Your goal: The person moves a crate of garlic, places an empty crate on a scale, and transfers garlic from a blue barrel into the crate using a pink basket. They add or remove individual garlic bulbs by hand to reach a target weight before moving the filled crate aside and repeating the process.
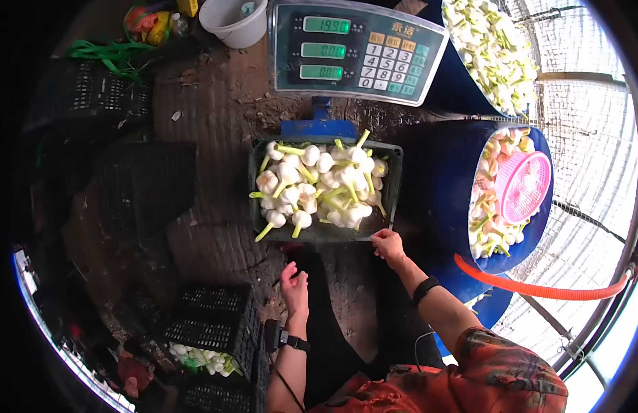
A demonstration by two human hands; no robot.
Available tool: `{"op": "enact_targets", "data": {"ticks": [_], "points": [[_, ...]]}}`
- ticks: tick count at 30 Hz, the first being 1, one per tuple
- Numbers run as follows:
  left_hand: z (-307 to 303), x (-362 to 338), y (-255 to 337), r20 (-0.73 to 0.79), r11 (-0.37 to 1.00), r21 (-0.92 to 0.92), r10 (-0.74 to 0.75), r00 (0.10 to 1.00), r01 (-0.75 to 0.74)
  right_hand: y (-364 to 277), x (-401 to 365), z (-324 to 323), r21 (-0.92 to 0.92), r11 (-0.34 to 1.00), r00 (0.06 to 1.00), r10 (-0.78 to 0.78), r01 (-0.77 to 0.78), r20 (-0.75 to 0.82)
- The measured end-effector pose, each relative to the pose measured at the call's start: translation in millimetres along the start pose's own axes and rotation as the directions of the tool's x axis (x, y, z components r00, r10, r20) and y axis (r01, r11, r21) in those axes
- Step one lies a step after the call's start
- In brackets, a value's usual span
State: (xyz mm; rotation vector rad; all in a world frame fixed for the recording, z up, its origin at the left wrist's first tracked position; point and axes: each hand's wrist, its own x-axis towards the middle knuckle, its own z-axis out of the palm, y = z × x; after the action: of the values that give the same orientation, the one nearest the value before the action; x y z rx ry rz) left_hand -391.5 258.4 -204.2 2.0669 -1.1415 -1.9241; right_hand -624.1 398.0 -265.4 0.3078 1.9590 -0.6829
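Observation:
A dark plastic crate (394, 182) of garlic bulbs (346, 175) with green stems stands on the scale below its display. My right hand (388, 245) is at the crate's near right corner, fingers closed on the rim. My left hand (294, 283) is a little below the crate's near edge, apart from it. Its fingers are loosely spread and hold nothing. The digital scale display (357, 51) faces me, with lit green readouts and a keypad; its top readout appears to show 19.90.
Blue barrels (443, 186) of garlic stand at the right, one with a pink basket (525, 187) on top. An orange hose (539, 288) crosses nearby. Black crates (212, 310) line the left side. A white bucket (235, 24) sits at the top.

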Motion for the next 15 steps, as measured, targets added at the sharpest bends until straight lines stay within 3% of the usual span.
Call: {"op": "enact_targets", "data": {"ticks": [3,6,10,12,15], "points": [[4.2,9.2,-5.8,0.004,0.988,0.126,0.094,0.996,-0.094,8.1,-13.6,3.6,-0.003,1.000,0.998,-0.009,0.009,0.062],[9.4,16.1,-4.2,0.037,0.975,0.182,0.121,0.992,-0.126,11.1,-28.9,13.5,0.046,0.999,0.988,-0.030,0.023,0.153],[22.3,13.5,5.9,0.038,0.977,0.184,0.100,0.994,-0.105,8.7,-33.3,21.8,0.076,0.997,0.988,0.006,-0.018,0.155],[28.5,4.4,17.3,0.053,0.983,0.171,0.065,0.997,-0.073,5.5,-28.5,23.1,0.100,0.995,0.993,-0.017,0.005,0.115],[32.4,-0.6,16.6,0.066,0.984,0.172,0.028,0.997,-0.039,0.4,-11.7,20.4,0.140,0.985,0.992,-0.087,0.099,-0.089]]}}
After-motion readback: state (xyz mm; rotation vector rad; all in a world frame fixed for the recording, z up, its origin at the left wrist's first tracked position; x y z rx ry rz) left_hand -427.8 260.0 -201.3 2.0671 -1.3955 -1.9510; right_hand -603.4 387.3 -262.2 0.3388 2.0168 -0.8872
